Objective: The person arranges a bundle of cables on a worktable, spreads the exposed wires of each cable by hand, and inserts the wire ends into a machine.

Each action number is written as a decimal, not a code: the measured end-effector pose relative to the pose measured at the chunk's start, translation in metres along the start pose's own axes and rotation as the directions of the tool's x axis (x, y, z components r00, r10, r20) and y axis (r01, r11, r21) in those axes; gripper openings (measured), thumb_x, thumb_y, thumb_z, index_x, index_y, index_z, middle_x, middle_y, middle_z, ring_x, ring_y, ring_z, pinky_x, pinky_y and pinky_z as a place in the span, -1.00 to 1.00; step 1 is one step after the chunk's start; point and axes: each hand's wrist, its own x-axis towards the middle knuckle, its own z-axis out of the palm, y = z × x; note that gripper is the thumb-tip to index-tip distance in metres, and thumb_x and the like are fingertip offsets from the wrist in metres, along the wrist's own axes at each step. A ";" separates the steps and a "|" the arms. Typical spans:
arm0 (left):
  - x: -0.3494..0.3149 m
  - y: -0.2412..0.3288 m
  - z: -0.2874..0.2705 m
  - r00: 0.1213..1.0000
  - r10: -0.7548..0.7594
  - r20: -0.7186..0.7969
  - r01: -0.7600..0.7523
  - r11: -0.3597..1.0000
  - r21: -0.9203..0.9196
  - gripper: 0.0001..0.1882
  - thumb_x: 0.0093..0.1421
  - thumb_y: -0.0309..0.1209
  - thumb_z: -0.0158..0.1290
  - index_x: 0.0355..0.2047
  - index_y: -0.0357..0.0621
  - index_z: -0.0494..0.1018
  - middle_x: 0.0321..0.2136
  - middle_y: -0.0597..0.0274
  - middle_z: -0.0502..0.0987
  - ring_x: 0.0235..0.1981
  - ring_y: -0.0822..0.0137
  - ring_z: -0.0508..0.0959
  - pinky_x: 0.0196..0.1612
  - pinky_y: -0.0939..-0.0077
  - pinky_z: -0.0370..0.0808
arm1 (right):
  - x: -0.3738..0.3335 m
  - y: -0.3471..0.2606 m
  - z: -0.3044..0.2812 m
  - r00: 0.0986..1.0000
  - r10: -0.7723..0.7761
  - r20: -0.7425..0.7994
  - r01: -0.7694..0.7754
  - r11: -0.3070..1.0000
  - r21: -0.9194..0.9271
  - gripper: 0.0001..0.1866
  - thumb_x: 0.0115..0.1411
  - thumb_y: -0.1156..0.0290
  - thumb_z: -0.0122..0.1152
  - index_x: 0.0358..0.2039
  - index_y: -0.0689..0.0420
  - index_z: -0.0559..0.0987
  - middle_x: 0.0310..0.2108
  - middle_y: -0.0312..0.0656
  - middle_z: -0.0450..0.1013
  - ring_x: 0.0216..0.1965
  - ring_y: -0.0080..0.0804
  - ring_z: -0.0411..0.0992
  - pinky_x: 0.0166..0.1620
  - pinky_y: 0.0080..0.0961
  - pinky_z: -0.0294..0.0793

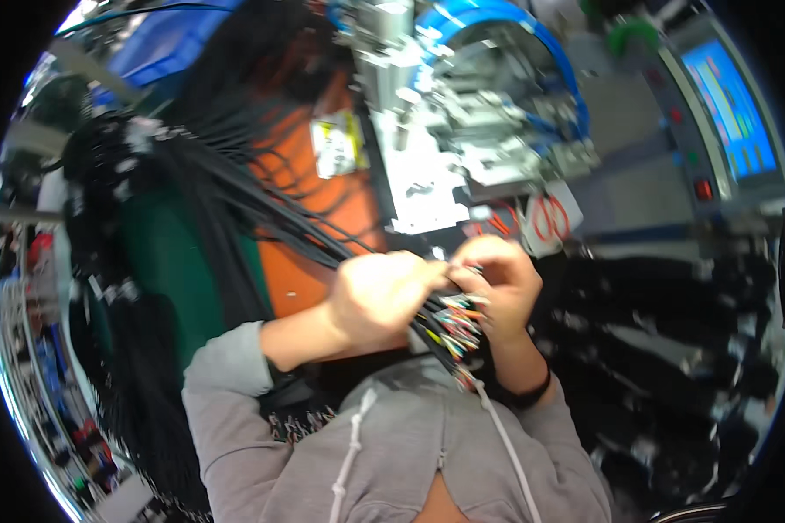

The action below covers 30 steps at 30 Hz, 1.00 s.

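A bundle of black cables (301, 231) runs from the upper left to the front of my chest. Its end fans out in thin coloured wires (458, 327), among them white, red, orange, yellow and green. My left hand (379, 292) is closed around the cables just behind these ends. Beside it my right hand (504, 283) pinches a cable's wire end between thumb and fingers, close to the left fingertips. Blur and the fingers hide the exact spot of the pinch.
Ahead stands a metal machine fixture (488, 113) with a blue hose (576, 83). Orange-handled scissors (549, 218) lie before it. A control screen (731, 109) is at the right. More black cables (139, 383) hang at the left, over a green and orange surface (301, 292).
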 end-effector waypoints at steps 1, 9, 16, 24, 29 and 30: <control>0.006 0.001 0.000 0.999 -0.039 0.023 0.038 0.999 0.015 -0.74 -0.04 -0.48 0.12 -0.30 -0.30 0.50 -0.55 0.26 0.49 -0.61 0.37 0.50 -0.61 0.54 0.38 | -0.001 0.003 -0.001 0.998 0.015 -0.064 -0.009 0.995 0.104 -0.76 -0.01 0.75 0.27 -0.36 0.26 0.41 -0.43 -0.06 0.47 -0.37 -0.34 0.46 -0.27 -0.46 0.46; 0.006 -0.005 0.006 0.997 -0.076 0.015 0.076 0.997 -0.018 -0.74 -0.07 -0.47 0.13 -0.32 -0.31 0.51 -0.56 0.24 0.50 -0.59 0.33 0.53 -0.60 0.52 0.40 | 0.009 0.012 -0.006 0.975 -0.211 0.068 0.214 0.976 -0.046 -0.66 -0.01 0.76 0.27 -0.28 0.22 0.36 -0.40 -0.02 0.48 -0.34 -0.29 0.47 -0.25 -0.45 0.48; 0.007 0.004 -0.001 0.989 -0.149 0.011 0.149 0.985 -0.081 -0.75 -0.11 -0.48 0.15 -0.34 -0.24 0.52 -0.51 0.21 0.55 -0.54 0.30 0.58 -0.55 0.50 0.47 | -0.003 0.006 0.004 0.985 -0.166 -0.047 0.164 0.986 -0.039 -0.72 0.03 0.71 0.28 -0.31 0.24 0.36 -0.39 -0.02 0.49 -0.31 -0.27 0.48 -0.22 -0.43 0.49; 0.004 0.009 0.004 0.983 -0.183 -0.020 0.181 0.982 -0.060 -0.85 -0.03 -0.47 0.15 -0.41 -0.20 0.50 -0.54 0.26 0.49 -0.60 0.32 0.53 -0.59 0.47 0.44 | -0.001 -0.002 0.000 0.928 -0.372 0.023 0.343 0.828 -0.444 -0.76 0.01 0.61 0.35 -0.29 0.24 0.51 -0.37 -0.08 0.52 -0.33 -0.25 0.49 -0.23 -0.45 0.48; 0.003 0.003 0.002 0.990 -0.143 0.001 0.143 0.989 -0.024 -0.87 0.00 -0.45 0.15 -0.41 -0.18 0.50 -0.56 0.30 0.43 -0.60 0.36 0.50 -0.62 0.50 0.41 | 0.007 -0.007 -0.003 0.898 -0.425 0.116 0.414 0.720 -0.557 -0.80 0.02 0.54 0.36 -0.33 0.24 0.54 -0.39 -0.11 0.51 -0.34 -0.27 0.46 -0.23 -0.49 0.44; 0.004 0.003 0.003 0.991 -0.135 0.005 0.135 0.991 -0.015 -0.87 0.00 -0.44 0.15 -0.41 -0.17 0.50 -0.56 0.31 0.42 -0.60 0.37 0.50 -0.62 0.52 0.41 | 0.007 -0.006 -0.006 0.917 -0.379 0.121 0.383 0.758 -0.528 -0.82 0.03 0.55 0.35 -0.35 0.24 0.54 -0.40 -0.12 0.51 -0.34 -0.30 0.45 -0.23 -0.50 0.43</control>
